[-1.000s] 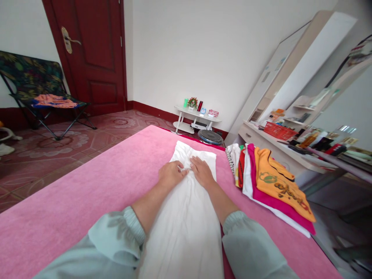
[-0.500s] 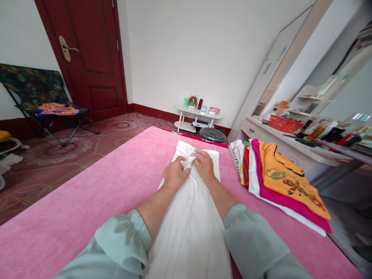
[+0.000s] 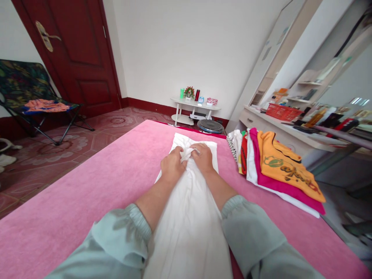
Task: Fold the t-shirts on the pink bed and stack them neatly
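Item under inspection: a white cloth garment [image 3: 190,221], laid lengthwise from the bottom centre of the frame to just above the middle, on a pink cover [image 3: 101,190]. I judge the handling to be part-way: the garment is laid out in a long strip, and its far end is spread fairly flat. Outstanding, by my reading, is the puckered cloth near that end, from which creases run down toward the bottom edge.

Both grips are on the garment. My left grip [image 3: 172,164], at centre frame, is closed on a bunched fold, finger and thumb brought together. My right grip [image 3: 204,158] pinches the same gathered cloth from the other side, fingers curled. The gathered part lies directly between the two; the far edge extends just beyond them, while the longer part runs back between the forearms.

At right of the frame, apart from the garment, lies a stack of folded clothes, an orange shirt [image 3: 290,168] uppermost and a magenta piece [image 3: 290,195] beneath. Upper right: a dresser [image 3: 252,121] bearing a red basket [image 3: 283,112]. Upper centre: a low white stand [image 3: 181,119]. Upper left: a folding chair [image 3: 21,79] before a dark red door [image 3: 72,50].
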`<state>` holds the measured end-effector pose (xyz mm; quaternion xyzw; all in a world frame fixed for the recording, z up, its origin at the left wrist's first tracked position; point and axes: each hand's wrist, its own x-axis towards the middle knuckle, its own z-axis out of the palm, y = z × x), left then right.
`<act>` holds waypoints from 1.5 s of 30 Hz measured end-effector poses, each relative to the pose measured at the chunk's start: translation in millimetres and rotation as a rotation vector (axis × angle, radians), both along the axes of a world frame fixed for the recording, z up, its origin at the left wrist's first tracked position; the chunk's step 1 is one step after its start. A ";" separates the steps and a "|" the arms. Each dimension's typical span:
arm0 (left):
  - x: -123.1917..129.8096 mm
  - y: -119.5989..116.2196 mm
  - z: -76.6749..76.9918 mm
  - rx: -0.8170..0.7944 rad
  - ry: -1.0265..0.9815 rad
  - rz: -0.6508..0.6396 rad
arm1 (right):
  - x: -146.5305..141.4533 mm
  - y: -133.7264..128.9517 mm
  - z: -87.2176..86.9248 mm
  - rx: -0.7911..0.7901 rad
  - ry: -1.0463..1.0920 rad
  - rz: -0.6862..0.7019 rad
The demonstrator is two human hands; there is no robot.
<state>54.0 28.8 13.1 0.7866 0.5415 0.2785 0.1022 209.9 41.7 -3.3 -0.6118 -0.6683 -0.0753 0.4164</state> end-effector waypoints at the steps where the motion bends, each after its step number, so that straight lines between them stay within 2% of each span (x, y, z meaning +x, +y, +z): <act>1: -0.5 -1.1 0.7 0.033 0.006 -0.014 | 0.1 -0.1 -0.2 -0.011 -0.009 -0.010; 4: -2.1 -4.6 2.0 0.117 0.080 -0.099 | 0.3 -0.7 -0.7 -0.031 -0.024 -0.024; 8: -2.3 -7.0 2.0 0.150 0.163 -0.177 | -0.1 -1.6 -0.1 -0.044 -0.025 -0.036; 19: -1.5 0.6 -3.3 0.091 0.138 -0.096 | -0.7 -1.4 -0.6 -0.021 -0.031 -0.031; 27: -1.5 6.3 -8.2 0.155 0.130 -0.084 | 1.7 -0.5 -1.2 0.005 -0.054 -0.035; 34: -0.9 6.1 -9.5 0.154 0.057 -0.095 | 5.9 -2.1 -1.5 -0.036 -0.065 -0.132; 39: -1.8 2.7 -7.1 0.131 0.178 -0.141 | 5.7 -3.5 -2.6 -0.148 -0.144 -0.225; 45: -3.3 2.4 -7.1 0.112 0.158 -0.084 | 7.5 -1.2 -6.8 -0.173 -0.079 -0.287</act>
